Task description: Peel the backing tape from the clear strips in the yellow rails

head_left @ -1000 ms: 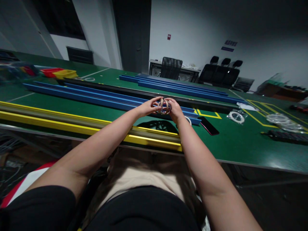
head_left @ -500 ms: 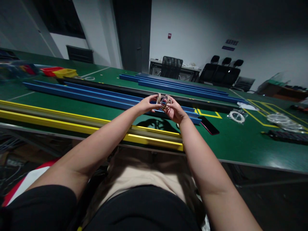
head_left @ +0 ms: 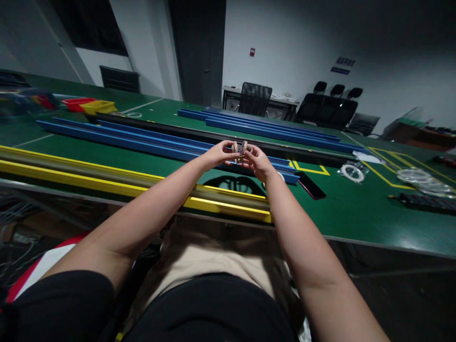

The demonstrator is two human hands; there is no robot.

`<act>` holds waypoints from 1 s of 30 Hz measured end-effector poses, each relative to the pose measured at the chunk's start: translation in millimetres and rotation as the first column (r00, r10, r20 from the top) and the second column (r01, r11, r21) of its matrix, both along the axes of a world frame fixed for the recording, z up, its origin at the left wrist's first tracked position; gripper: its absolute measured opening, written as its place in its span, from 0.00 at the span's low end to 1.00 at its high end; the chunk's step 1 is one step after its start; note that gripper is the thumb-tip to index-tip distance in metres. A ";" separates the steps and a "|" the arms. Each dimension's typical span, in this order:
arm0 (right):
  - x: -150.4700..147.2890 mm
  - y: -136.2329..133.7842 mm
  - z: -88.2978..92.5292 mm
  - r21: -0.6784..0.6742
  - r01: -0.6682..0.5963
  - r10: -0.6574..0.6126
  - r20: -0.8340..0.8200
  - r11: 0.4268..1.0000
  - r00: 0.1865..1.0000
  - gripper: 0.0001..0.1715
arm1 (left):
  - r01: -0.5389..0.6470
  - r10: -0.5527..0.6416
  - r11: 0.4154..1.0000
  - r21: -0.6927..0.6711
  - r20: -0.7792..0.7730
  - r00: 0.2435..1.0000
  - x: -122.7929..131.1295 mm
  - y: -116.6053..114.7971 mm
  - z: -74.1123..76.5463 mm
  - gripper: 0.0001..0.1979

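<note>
Left hand (head_left: pixel 217 154) and right hand (head_left: pixel 258 164) both pinch thin, round tan rings (head_left: pixel 240 147).

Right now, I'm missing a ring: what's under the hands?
Under the tape rolls in left hand and right hand: green table, shadow, blue rails. A white ring partly shows; the wrist hides the rest.

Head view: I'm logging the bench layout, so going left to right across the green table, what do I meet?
Red plastic bin, yellow plastic bin, left hand, small tan rings held by both hands, right hand, black flat phone, white tape roll in clear wrap, clear coiled loops.
</note>
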State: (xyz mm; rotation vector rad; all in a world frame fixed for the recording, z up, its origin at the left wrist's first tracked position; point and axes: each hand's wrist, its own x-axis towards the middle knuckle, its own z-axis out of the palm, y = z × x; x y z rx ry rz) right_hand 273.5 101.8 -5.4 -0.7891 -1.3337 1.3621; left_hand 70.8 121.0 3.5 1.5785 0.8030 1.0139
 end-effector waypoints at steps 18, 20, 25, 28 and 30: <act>-5.2 9.8 -2.0 -0.054 0.165 -0.165 0.005 0.985 0.986 0.35 | -0.016 0.025 0.991 -0.136 0.064 0.998 4.6 4.6 -2.4 0.34; -6.3 9.8 -2.3 -0.056 0.159 -0.160 -0.021 0.986 0.987 0.36 | 0.020 -0.012 0.991 -0.129 0.068 0.998 4.4 2.8 -1.5 0.34; -9.8 6.4 -2.3 -0.065 0.158 -0.160 -0.013 0.985 0.987 0.36 | 0.039 -0.029 0.993 -0.110 0.090 0.996 5.9 -1.0 -1.0 0.32; -8.0 4.3 -1.9 -0.079 0.157 -0.156 0.027 0.984 0.987 0.36 | 0.029 -0.020 0.994 -0.109 0.077 0.997 5.7 -3.4 -0.9 0.31; -5.5 3.2 -1.5 -0.067 0.130 -0.128 0.034 0.989 0.991 0.34 | 0.040 -0.033 0.994 -0.100 0.073 0.997 5.0 -5.7 -0.4 0.31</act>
